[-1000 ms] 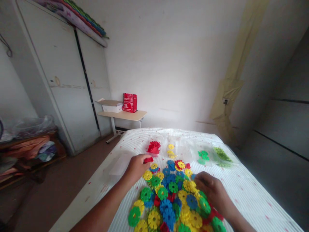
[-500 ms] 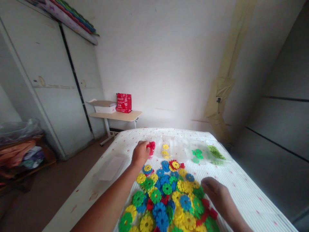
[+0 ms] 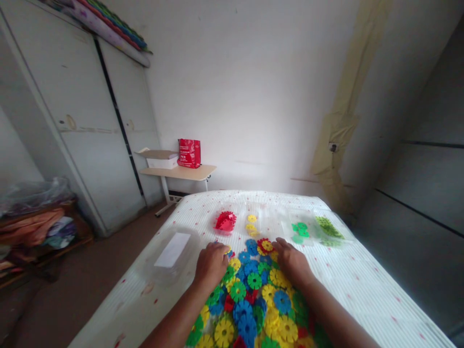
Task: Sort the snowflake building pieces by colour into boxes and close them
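A pile of flat, notched plastic discs (image 3: pixel 254 280) in red, yellow, green and blue spreads in front of me. My left hand (image 3: pixel 212 263) is at the pile's far left edge, its fingers curled over a yellow disc (image 3: pixel 229 250) and whatever lies beneath. From the right, my right hand (image 3: pixel 292 261) reaches over the pile with fingers stretched, fingertips beside a red disc with a yellow disc (image 3: pixel 267 245) on it. Beyond my left hand, a clear box holds red discs (image 3: pixel 225 222). Yellow discs (image 3: pixel 251 225) sit in another clear container to its right.
Farther right are clear containers with green discs (image 3: pixel 300 230) and light-green pieces (image 3: pixel 329 227). On the left lies a clear tray (image 3: pixel 194 241) with a white paper (image 3: pixel 173 249). A side table (image 3: pixel 206 171) behind carries a red bag (image 3: pixel 189 153) and a white box (image 3: pixel 163 162).
My left hand has left the red discs in the clear box and come back to the pile. My right hand has moved forward and left, from the pile's right side to its far end.
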A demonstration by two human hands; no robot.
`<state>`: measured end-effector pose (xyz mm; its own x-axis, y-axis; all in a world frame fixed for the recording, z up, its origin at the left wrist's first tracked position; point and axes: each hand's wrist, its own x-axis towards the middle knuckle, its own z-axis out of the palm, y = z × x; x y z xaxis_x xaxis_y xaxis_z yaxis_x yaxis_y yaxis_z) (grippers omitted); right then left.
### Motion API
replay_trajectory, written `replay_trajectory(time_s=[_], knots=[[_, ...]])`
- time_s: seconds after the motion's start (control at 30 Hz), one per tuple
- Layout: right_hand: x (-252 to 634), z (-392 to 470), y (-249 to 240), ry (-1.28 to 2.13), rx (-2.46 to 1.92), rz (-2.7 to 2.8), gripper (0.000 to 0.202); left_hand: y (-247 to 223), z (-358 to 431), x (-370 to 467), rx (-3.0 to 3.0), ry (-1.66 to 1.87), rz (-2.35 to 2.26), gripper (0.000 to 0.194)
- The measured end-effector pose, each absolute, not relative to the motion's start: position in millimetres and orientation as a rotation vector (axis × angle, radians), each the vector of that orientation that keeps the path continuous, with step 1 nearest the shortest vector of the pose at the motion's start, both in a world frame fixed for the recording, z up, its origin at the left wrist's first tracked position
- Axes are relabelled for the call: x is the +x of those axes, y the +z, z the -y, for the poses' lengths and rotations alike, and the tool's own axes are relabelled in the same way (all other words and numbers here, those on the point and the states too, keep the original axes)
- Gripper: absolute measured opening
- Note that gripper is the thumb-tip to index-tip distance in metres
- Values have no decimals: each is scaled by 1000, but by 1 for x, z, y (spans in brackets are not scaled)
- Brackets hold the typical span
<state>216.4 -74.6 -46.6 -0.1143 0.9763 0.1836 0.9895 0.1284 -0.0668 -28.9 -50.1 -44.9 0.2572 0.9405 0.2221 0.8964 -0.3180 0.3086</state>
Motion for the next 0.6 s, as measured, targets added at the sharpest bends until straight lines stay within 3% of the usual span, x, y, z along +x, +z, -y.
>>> replay_trajectory(time_s=[0.23, 0.37, 0.6], knots=[[212, 72, -43, -124, -2048, 2229, 25, -49, 51, -29, 2399, 407, -1767, 35], [208, 71, -42, -148, -2040, 2262, 28, -41, 49, -30, 2436, 255, -1736, 42], [199, 65, -53, -196, -2089, 2251, 35, -37, 47, -25, 2408, 181, -1779, 27]])
